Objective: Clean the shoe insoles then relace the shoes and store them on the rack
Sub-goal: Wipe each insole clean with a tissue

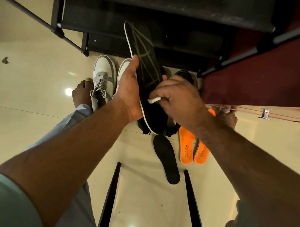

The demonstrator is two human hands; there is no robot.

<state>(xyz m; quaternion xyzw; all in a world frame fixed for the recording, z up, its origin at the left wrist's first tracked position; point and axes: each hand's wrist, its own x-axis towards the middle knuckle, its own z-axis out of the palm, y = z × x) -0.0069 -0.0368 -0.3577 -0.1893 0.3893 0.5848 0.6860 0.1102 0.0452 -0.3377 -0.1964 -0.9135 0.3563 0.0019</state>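
Big black shoe rack fills the top of the view, its lower shelves stepping down toward the floor, a dark red panel crowding in from the right. Pale tiled floor lies wide open on the left; the middle is busy. White and grey sneakers sit side by side just in front of the rack. In the centre, the black insole is up in the air, long axis running from lower right to upper left, toe end pointing at the rack, the face with crossed lines toward the camera. Left hand grips its left edge, thumb over the front. Right hand is curled round a small white wipe, pressing it on the insole. Below, a second black insole lies flat, two orange insoles just beside it.
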